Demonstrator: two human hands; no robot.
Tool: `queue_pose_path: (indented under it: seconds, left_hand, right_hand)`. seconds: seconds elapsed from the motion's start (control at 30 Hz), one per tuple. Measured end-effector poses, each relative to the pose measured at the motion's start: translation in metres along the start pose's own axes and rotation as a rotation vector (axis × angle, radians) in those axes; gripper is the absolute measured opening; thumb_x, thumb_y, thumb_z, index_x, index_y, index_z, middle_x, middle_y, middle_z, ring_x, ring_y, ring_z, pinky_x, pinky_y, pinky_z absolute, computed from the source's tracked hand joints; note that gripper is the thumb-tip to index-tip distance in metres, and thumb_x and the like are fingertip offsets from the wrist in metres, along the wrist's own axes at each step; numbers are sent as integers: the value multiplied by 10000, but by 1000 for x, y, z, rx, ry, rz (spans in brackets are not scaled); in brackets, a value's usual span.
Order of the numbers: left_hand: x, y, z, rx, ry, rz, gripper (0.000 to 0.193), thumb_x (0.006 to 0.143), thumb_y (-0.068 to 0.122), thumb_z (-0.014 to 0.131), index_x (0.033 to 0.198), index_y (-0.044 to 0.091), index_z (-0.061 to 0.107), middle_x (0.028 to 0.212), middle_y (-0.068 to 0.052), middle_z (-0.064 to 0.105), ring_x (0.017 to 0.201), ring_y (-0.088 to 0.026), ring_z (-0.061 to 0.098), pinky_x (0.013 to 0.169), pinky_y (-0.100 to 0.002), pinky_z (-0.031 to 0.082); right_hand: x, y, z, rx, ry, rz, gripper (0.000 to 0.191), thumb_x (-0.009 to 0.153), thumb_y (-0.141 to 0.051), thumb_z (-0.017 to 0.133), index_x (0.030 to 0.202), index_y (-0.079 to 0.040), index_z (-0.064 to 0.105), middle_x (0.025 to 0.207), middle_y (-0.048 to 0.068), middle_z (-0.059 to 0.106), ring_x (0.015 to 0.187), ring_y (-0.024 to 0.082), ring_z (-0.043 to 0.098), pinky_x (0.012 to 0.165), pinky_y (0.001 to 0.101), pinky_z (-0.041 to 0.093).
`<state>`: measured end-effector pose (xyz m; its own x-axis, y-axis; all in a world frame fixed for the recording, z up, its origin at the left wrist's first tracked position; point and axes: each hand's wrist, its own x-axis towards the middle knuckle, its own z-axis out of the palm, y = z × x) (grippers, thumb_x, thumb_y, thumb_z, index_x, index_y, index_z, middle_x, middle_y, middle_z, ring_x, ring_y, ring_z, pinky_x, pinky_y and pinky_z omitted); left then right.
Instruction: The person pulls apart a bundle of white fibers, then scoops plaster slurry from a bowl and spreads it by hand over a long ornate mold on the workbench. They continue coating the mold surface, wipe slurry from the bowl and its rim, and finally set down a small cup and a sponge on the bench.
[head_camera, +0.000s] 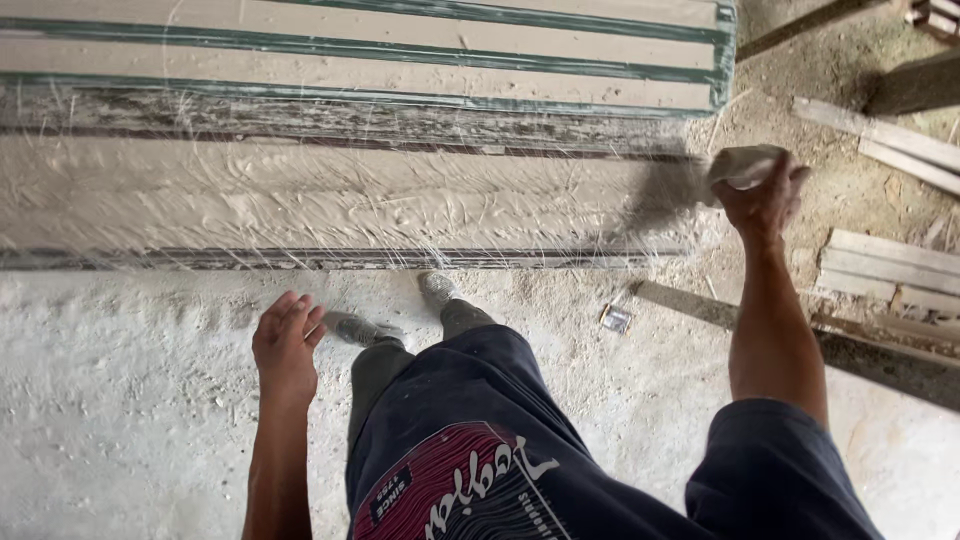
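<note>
A long wooden panel lies flat across the dusty floor, its near board pale and scratched, with green-edged boards behind it. My right hand is closed around a folded piece of sandpaper just past the panel's right end. My left hand hangs free with fingers loosely apart, holding nothing, over the floor near my left foot. My right foot stands at the panel's near edge. Dark trousers and a dark shirt fill the lower middle of the view.
Loose wooden slats and a stack of short boards lie at the right. A dark plank runs diagonally along the floor at right. A small shiny scrap rests on the dusty concrete floor.
</note>
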<state>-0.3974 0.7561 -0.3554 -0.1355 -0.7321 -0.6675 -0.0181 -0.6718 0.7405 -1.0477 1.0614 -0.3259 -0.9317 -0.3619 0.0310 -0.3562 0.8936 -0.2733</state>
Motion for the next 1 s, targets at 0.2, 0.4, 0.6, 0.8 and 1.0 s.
queue_pose_path:
  seconds: [0.2,0.4,0.6,0.8,1.0]
  left_hand:
    - [32,15,-37,-108,82,-2,440,933,210,686,1333,57,583,1208,-65,677,1012,-174,682,841,-333,541]
    - [80,63,-122,-219,96,71,449,946,261,690,1329,51,588,1147,-32,667,1007,-152,663,825,-322,525]
    - [126,122,-284,-262,187,90,486,974,281,660,1377,24,571,1182,-68,673,1049,-180,661,858,-345,534]
    - [142,177,-513,-322,379,106,522,947,251,657,1394,4,548,1228,-116,686,1049,-194,675,858,-368,553]
    - [143,212,-663,-544,557,158,554,977,250,669,1433,-13,494,1256,-105,648,1092,-210,654,884,-369,531]
  right_hand:
    - [-19,-105,20,-239,-144,-338,740,892,-672,779,1297,-93,557,1203,167,529,1081,339,585,843,512,528]
    - [-84,-332,92,-255,-251,-711,945,699,-566,892,1444,-135,502,1204,213,521,1063,342,574,643,456,594]
    - [-201,-643,185,-34,-184,-1226,986,665,-535,929,1417,-150,419,1235,212,537,1110,358,591,708,481,612]
    - [-352,-973,251,-54,-284,-1407,1052,642,-582,914,1479,-114,480,1273,262,487,1057,450,618,815,555,616]
    - [-505,-1244,293,191,-225,-1350,950,826,-591,881,1453,-37,430,1328,260,441,1174,445,573,898,566,557]
